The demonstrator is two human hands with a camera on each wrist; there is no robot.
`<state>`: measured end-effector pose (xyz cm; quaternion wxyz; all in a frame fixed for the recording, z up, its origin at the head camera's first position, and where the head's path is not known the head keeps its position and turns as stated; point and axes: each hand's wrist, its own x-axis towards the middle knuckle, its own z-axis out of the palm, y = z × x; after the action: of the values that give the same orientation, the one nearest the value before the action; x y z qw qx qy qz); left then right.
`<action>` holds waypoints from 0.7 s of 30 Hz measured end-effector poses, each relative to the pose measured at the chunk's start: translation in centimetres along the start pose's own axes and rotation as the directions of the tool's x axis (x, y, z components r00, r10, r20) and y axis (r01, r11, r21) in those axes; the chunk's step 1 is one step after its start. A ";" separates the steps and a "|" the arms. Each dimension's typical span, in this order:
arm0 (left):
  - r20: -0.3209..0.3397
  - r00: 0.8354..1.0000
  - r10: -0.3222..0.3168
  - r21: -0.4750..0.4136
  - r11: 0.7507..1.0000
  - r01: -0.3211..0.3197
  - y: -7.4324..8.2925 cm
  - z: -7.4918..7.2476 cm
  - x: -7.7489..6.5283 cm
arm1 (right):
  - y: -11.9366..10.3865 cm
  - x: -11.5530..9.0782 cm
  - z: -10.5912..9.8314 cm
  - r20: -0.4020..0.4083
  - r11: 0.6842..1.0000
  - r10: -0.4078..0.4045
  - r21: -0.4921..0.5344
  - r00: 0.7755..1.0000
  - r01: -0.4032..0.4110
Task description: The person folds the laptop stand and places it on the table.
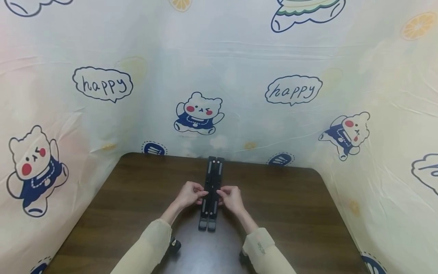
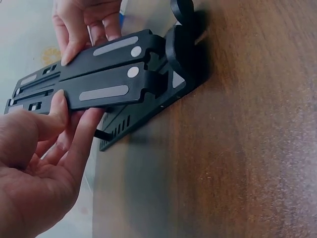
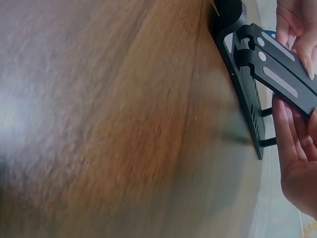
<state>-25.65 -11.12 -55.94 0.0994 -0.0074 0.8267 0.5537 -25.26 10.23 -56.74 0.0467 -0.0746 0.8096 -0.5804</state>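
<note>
Pinching the black stand [image 1: 212, 192] from both sides, the left hand [image 1: 189, 195] and the right hand [image 1: 232, 198] each set a thumb on its top and fingers under its edge. The stand lies between the two hands, stretching past them and back toward the sleeves [image 1: 150, 239]. Its lower frame [image 2: 141, 116], beneath the fingers, touches the wooden table [image 2: 242, 148].

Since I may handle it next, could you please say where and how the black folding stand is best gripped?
I'd grip the stand by the long outer edges of its upper bars, from both sides, as the left hand and right hand do, thumbs on top, fingers beneath: the bars rise above the base, leaving room.
</note>
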 end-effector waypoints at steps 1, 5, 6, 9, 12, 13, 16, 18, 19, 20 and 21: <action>0.003 1.000 0.001 0.003 1.000 -0.001 0.0 0.0 -0.1 | -0.1 -0.1 0.1 0.002 1.000 0.002 0.004 1.000 -0.002; 0.007 1.000 -0.005 0.012 1.000 0.005 -0.1 -0.2 -0.4 | -0.1 -0.2 0.6 0.003 1.000 -0.002 -0.007 1.000 0.002; 0.007 1.000 -0.005 0.016 1.000 0.005 -0.1 -0.2 -0.5 | -0.2 -0.2 0.7 0.002 1.000 0.000 -0.012 1.000 0.000; 0.000 1.000 -0.008 0.022 1.000 0.008 -0.2 -0.3 -0.7 | -0.1 -0.1 1.0 0.000 1.000 -0.002 -0.030 1.000 0.002; -0.009 1.000 -0.015 0.031 0.999 0.015 -0.2 -0.1 -0.7 | 0.0 0.0 1.0 0.003 0.999 0.001 -0.044 1.000 -0.001; -0.012 1.000 -0.017 0.033 0.999 0.018 -0.2 0.0 -0.6 | 0.1 0.0 0.9 0.006 0.999 -0.001 -0.047 1.000 0.002; -0.016 1.000 -0.017 0.040 0.999 0.018 0.3 0.3 -0.4 | 0.0 0.1 0.5 0.000 0.998 -0.003 -0.056 1.000 0.003; -0.018 1.000 -0.006 0.036 0.999 0.006 0.6 0.4 -0.2 | -0.2 0.1 0.2 -0.011 0.998 -0.006 -0.060 1.000 0.006; -0.018 1.000 -0.005 0.030 1.000 0.006 0.7 0.5 -0.1 | -0.4 0.1 0.1 -0.019 0.998 -0.001 -0.062 1.000 0.000; -0.019 1.000 -0.002 0.027 1.000 0.003 0.8 0.6 0.0 | -0.4 0.2 0.0 -0.023 0.998 -0.004 -0.065 1.000 0.002; -0.020 1.000 -0.005 0.020 1.000 0.005 0.9 0.6 0.0 | -0.5 0.2 0.0 -0.027 0.998 0.001 -0.067 1.000 -0.003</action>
<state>-25.63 -10.22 -55.36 0.0927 -0.0141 0.8331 0.5451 -25.44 10.06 -56.26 0.0338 -0.0674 0.8291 -0.5540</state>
